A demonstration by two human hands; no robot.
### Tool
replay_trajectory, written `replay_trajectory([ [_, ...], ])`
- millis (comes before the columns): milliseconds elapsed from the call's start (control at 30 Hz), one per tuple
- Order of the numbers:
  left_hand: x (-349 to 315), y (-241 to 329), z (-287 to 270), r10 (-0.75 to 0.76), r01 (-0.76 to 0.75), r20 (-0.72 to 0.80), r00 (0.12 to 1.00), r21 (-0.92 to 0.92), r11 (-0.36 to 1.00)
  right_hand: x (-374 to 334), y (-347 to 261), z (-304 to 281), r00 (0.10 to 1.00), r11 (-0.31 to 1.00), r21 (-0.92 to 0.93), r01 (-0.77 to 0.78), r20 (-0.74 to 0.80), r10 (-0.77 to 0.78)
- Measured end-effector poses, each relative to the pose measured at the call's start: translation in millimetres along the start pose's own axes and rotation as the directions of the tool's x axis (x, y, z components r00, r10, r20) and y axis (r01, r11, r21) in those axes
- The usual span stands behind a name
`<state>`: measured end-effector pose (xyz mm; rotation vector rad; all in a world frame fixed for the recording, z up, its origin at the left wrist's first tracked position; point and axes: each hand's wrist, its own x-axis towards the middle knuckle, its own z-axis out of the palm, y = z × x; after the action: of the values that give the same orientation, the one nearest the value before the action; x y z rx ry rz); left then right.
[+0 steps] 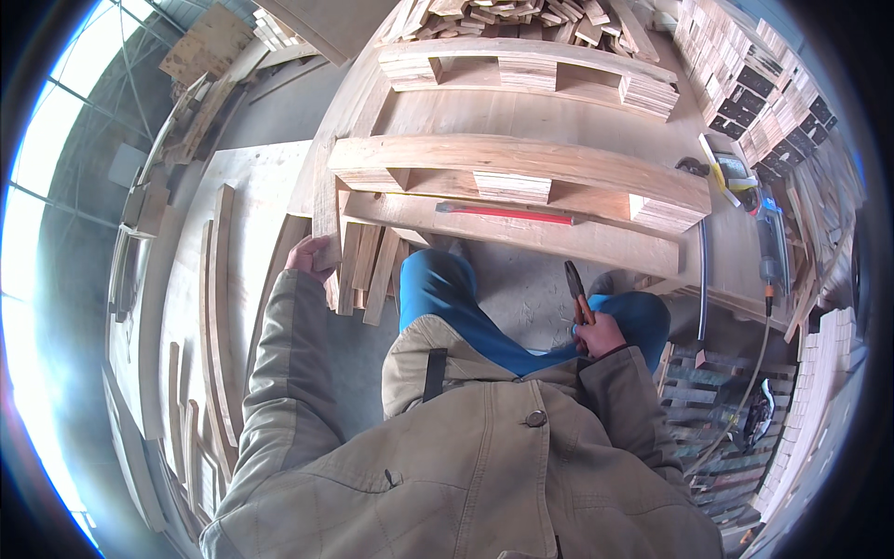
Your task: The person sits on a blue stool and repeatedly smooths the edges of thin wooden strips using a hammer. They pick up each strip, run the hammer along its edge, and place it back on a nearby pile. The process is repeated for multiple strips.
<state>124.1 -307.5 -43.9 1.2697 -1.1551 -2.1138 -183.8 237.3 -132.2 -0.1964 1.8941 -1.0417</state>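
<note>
My left hand point(312, 258) is closed around the near end of a narrow wooden board point(326, 200) at the left end of the bench. My right hand point(599, 334) hangs low over my right thigh, wrapped round the orange handles of dark-jawed pliers point(576, 291). Ahead of me lies a wooden frame of a long plank point(521, 158) over spaced blocks point(512, 186). A second, similar plank-and-block piece point(531, 56) lies farther back. On the near board point(521, 231) rests a long red tool point(507, 215) with a grey end.
At the bench's right edge are a blue-and-grey power tool point(771, 244) with a hose and a long metal bar point(703, 279). Stacked wooden blocks point(726, 70) stand far right. Offcuts point(521, 19) are heaped at the back. Loose slats point(219, 317) lie on the left.
</note>
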Motion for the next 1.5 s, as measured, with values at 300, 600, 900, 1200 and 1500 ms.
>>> replay_trajectory([
  [300, 8, -33, 15, -0.068, 0.106, 0.170, 0.983, -0.226, 0.968, -7, -11, 0, 0.999, 0.999, -0.022, -0.032, 0.007, 0.032],
  [600, -8, -35, 34, 0.020, 0.020, 0.201, 0.979, -0.193, 0.981, -4, -9, 0, 1.000, 1.000, -0.009, -0.017, -0.007, 0.017],
  [900, -74, -35, 23, 0.342, -0.341, 0.001, 0.940, 0.105, 0.934, -1, -5, 1, 1.000, 0.999, -0.020, 0.029, -0.005, -0.029],
  [1200, -133, -68, 68, 0.192, -0.333, 0.272, 0.943, 0.747, 0.576, -10, -11, 3, 0.992, 0.987, -0.110, 0.114, -0.038, -0.119],
  [1500, -137, -102, 106, 0.072, -0.479, 0.478, 0.875, 0.836, 0.266, -47, -18, 11, 0.925, 0.828, -0.532, 0.178, -0.197, -0.325],
])
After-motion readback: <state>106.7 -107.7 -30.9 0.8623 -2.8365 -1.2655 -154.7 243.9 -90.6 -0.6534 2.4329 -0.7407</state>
